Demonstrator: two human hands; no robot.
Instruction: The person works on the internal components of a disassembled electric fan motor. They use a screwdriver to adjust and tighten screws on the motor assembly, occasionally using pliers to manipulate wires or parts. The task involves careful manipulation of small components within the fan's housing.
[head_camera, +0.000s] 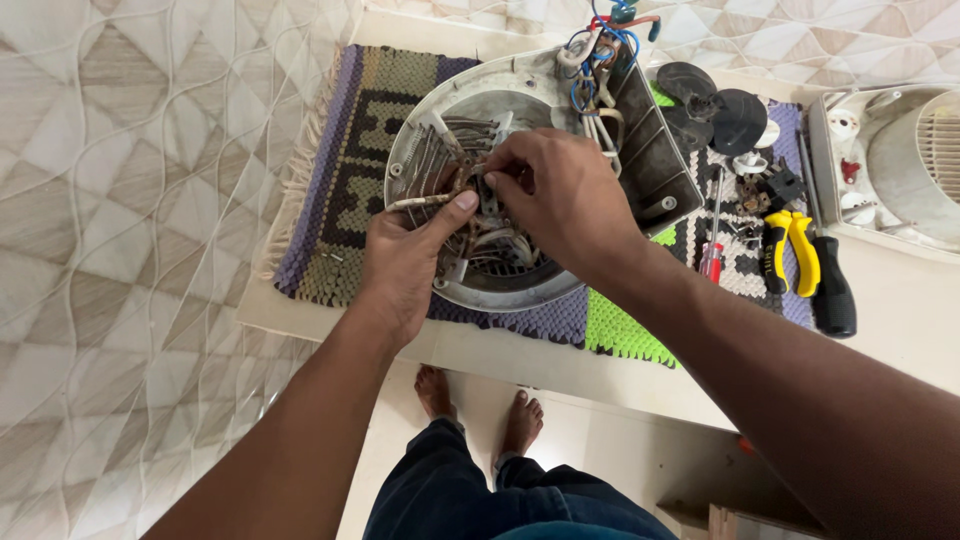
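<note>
Both of my hands are working inside the round white heater housing (520, 100), which lies face up on the woven mat (340, 190) toward its far edge, the mat itself spread across the pale table (900, 300). Chief risk: the coiled heating wires (440, 150) inside the housing look thin and brittle, and a sideways tug from either hand could snap or stretch one. A second risk, in my judgement, is the small metal bracket (490, 195) slipping from my fingertips and dropping among the coils, since my hold on it is slight. The loose bundle of blue and red wires (600, 40) at the housing's far rim could also snag if the housing is turned. My left hand (405, 265) has its thumb pressed flat against a white sleeved lead (415, 203), fingers curled underneath and hidden, so it is closed on that lead. My right hand (560, 190) has fingertips drawn together, pinching the bracket at the housing's centre; I cannot tell how firmly. At the mat's right edge lie yellow-handled pliers (795, 250), a red-handled screwdriver (712, 255), black knobs (725, 110) and small loose parts. A white grille cover (900, 160) rests at the table's far right corner. My bare feet (480, 405) stand below the near edge.
</note>
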